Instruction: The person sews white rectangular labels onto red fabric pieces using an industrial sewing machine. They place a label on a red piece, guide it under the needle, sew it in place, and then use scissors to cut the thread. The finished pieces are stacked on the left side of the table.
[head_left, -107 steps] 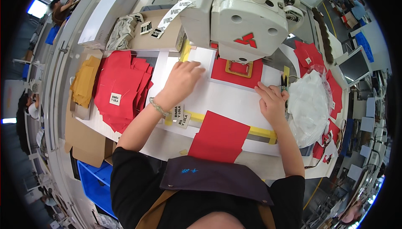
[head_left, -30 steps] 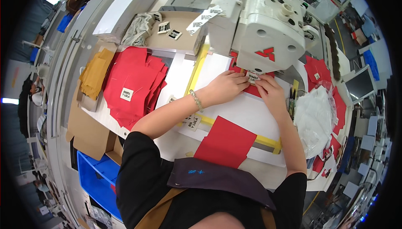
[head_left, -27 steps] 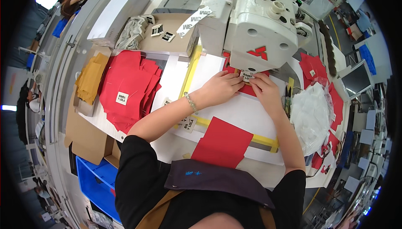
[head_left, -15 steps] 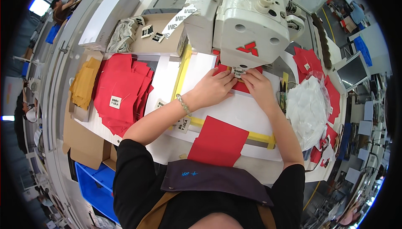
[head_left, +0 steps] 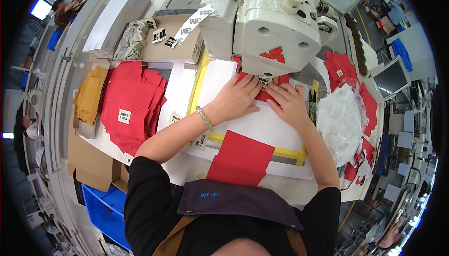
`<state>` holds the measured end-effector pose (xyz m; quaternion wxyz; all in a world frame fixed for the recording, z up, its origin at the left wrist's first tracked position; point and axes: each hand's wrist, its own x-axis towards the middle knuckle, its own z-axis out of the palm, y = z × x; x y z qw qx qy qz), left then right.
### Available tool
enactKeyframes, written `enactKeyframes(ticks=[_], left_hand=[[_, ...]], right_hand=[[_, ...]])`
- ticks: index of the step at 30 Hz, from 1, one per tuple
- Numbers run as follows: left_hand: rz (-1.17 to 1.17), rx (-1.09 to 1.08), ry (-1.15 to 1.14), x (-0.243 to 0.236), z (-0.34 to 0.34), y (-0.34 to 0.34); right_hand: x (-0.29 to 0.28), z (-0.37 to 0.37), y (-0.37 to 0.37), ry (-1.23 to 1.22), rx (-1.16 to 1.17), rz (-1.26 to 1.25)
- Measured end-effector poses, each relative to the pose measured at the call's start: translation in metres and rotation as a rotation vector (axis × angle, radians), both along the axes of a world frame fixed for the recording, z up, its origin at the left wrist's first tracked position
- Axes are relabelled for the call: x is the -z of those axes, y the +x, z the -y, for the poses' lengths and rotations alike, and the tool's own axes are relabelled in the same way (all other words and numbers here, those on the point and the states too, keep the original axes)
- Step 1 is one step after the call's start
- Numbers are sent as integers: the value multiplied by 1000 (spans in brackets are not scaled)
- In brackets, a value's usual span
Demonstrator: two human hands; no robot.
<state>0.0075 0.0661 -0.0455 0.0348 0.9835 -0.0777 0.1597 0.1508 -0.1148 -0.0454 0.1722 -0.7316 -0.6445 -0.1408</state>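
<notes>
A small pale label with dark print lies on a red fabric piece under the head of a white sewing machine. My left hand rests flat at the label's left side, fingers stretched out and the thumb apart. On the other side my right hand lies with its fingers extended over the red piece, fingertips close to the label. Both hands press on the fabric without gripping it. The machine head hides the fabric's far part. Nearer me, another red piece lies by the table's front edge.
At left are a stack of red pieces, yellow pieces and an open carton with labels. A bag of white pieces, more red fabric and pointed tools lie at right. A blue bin stands lower left.
My right hand's fingers have flattened and spread on the red fabric, after being bent at the label. My left hand stays beside the label. The whole view has shifted slightly.
</notes>
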Motion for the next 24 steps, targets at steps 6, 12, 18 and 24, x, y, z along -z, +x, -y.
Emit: enactKeyframes(ticks=[6,12,18,24], left_hand=[[-67,-45,-119,3,5,-2],[-63,-106,-167,0,-13,-11],[-46,-165,-113,8,-18,-4],[60,-169,-127,16,-14,3]], right_hand=[[-3,-8,-4,-96,66,71],[-5,-13,-5,-52,36,-125],[1,-32,-9,-59,9,-176],[14,-25,-14,-78,83,-23]])
